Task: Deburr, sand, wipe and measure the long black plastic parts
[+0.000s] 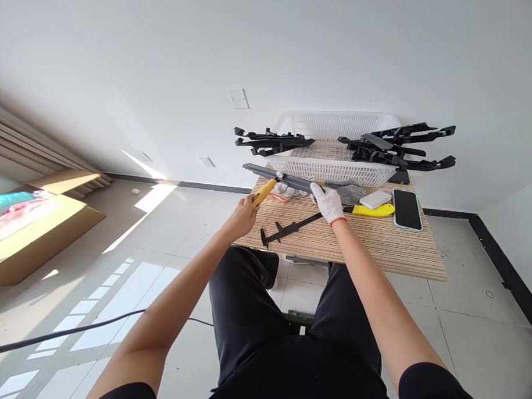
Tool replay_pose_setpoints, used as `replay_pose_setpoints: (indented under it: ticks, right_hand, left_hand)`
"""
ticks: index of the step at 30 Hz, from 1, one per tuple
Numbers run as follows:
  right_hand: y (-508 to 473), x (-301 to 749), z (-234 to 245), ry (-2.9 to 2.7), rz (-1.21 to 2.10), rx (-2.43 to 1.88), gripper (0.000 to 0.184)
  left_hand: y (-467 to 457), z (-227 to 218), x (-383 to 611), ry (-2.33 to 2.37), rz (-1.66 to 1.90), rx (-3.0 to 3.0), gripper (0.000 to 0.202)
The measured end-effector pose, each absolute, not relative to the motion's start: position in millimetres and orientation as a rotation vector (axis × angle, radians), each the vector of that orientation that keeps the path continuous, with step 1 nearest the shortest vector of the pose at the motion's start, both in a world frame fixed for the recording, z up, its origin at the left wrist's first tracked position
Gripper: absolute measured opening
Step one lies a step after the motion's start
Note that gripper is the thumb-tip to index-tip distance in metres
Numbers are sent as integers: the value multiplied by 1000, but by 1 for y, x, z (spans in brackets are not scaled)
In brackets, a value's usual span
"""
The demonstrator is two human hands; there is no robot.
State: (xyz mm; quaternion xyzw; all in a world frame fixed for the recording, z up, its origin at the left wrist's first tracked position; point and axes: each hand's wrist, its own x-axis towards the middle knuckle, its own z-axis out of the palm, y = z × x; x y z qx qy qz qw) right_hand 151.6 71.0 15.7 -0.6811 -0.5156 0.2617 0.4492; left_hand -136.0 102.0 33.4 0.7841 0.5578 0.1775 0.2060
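My left hand (pixel 243 217), bare, is closed around a yellow-handled tool (pixel 263 193). The tool's small whitish tip (pixel 279 175) meets, or lies just over, a long dark grey plastic trim strip (pixel 295 180); contact is hard to tell. The strip's right part is gripped by my right hand (pixel 329 204), which wears a white knitted glove with an orange cuff. Below the strip, black calipers (pixel 286 230) lie on the wood-grain table (pixel 373 250). Partly hidden behind the strip is another white glove (pixel 284 192).
A white plastic basket (pixel 332 168) holds several black plastic parts (pixel 394 147) jutting past both ends. On the right lie a grey cloth (pixel 351 194), a white box (pixel 375 199), a yellow-handled cutter (pixel 374 210) and a phone (pixel 407 209). A black cable (pixel 69 331) crosses at left, near a cardboard box (pixel 50 238).
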Motion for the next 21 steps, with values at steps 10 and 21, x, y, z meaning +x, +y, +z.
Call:
replay_pose_setpoints:
  ticks: [10, 21]
  right_hand:
    - [74, 155, 6, -1257, 634, -1663, 60]
    - [79, 159, 0, -1217, 580, -1725, 33]
  left_hand:
    - [88, 41, -125, 1477, 451, 2176, 52]
    - [80, 45, -119, 1359, 456, 2227, 52]
